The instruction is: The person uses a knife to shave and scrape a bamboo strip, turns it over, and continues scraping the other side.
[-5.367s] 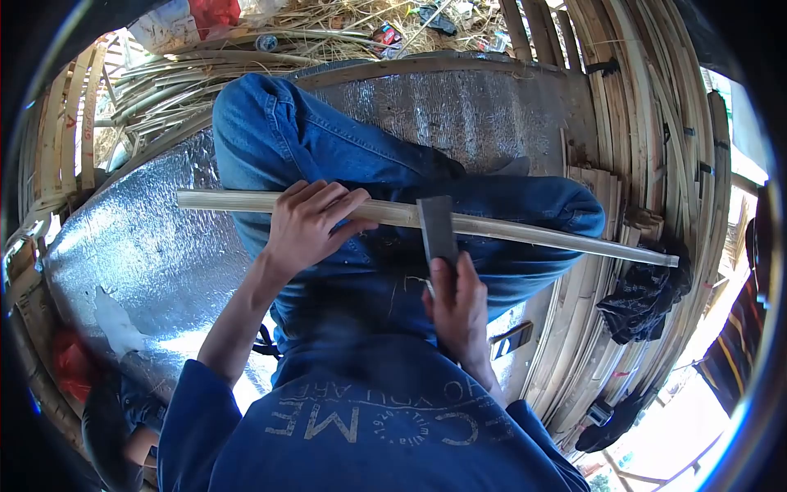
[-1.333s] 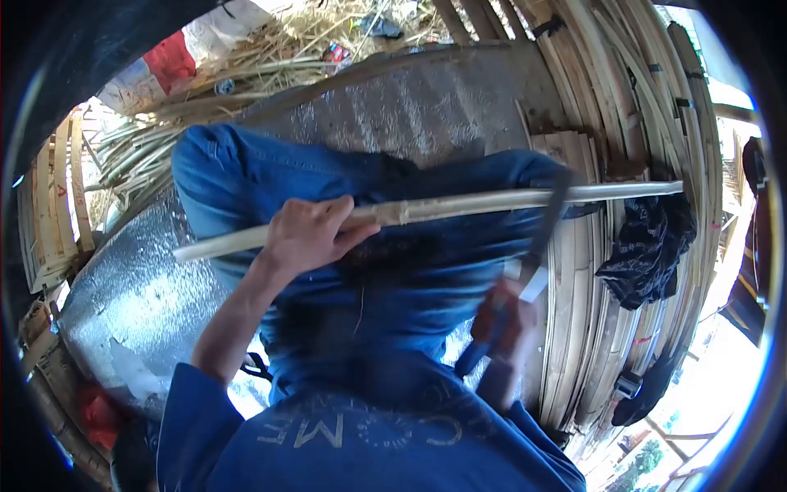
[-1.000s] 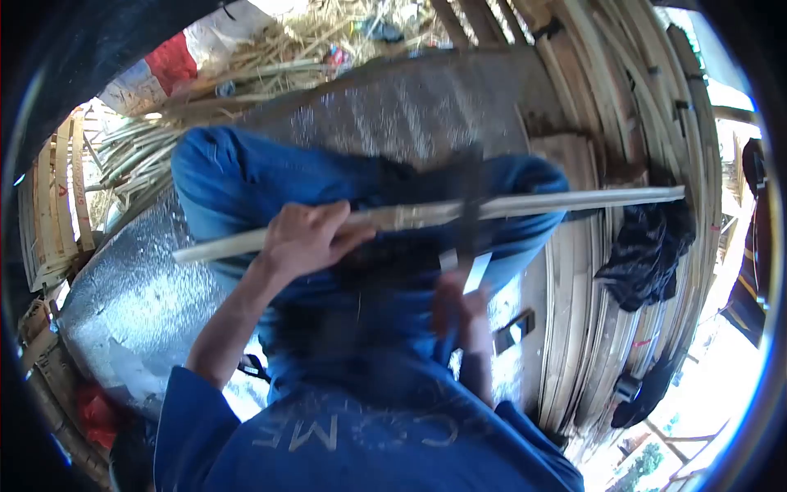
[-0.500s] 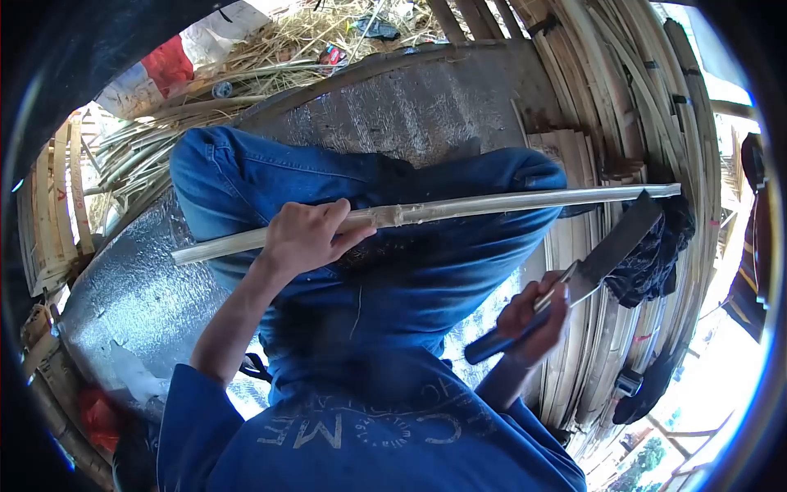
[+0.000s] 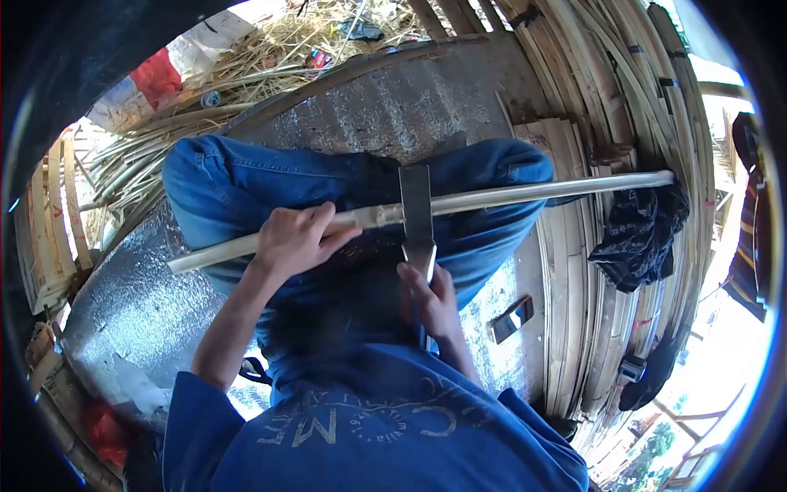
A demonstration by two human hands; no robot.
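A long pale split bamboo strip (image 5: 533,192) with a knobby node near its middle lies across my crossed legs, rising slightly to the right. My left hand (image 5: 293,239) is wrapped round it left of the node, with thumb and forefinger pointing along it. In my right hand (image 5: 434,302) is the handle of a broad machete (image 5: 416,203). Its dark, square-ended blade points away from me and crosses over the strip just right of the node. Part of the handle is hidden behind the fingers.
A phone (image 5: 511,320) lies on the shiny floor sheet (image 5: 139,287) at my right. Beyond it are stacked bamboo slats (image 5: 566,287) with a dark patterned cloth (image 5: 639,242) on top. Bamboo shavings (image 5: 287,70) are heaped at the far side, beside a red and white sack (image 5: 156,78).
My right hand has swung the machete left from the strip's right end to near the node, turning the blade upright in view. The phone is now uncovered. My left hand keeps its hold.
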